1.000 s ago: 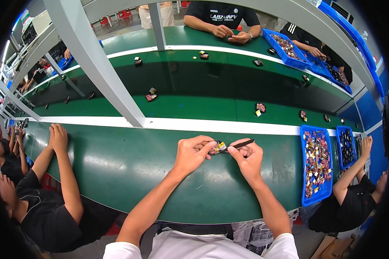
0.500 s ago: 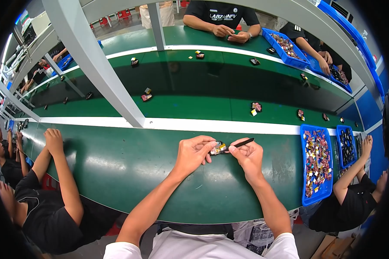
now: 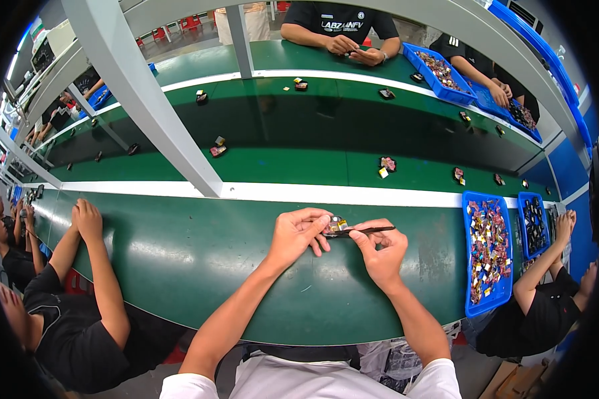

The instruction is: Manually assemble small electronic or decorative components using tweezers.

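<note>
Above the green worktop, my left hand [image 3: 297, 234] pinches a small black casing [image 3: 335, 225] with yellow, pink and clear parts in it. My right hand [image 3: 382, 251] is closed around slim black tweezers [image 3: 378, 229], held nearly level. Their tip reaches the near edge of the casing, between my two hands. Whether the tip grips any part is too small to tell. The fingers hide some of the casing.
A blue tray [image 3: 470, 306] of loose pink, yellow and white parts stands at the right, beside a smaller blue tray [image 3: 544, 251] of black pieces. Beyond a white rail [image 3: 326, 193], a green conveyor belt [image 3: 299, 169] carries scattered parts. A grey post [image 3: 150, 93] slants ahead. Co-workers sit around.
My right hand has tilted the tweezers flatter and brought their tip along the casing's near side. Parts on the belt have shifted slightly left.
</note>
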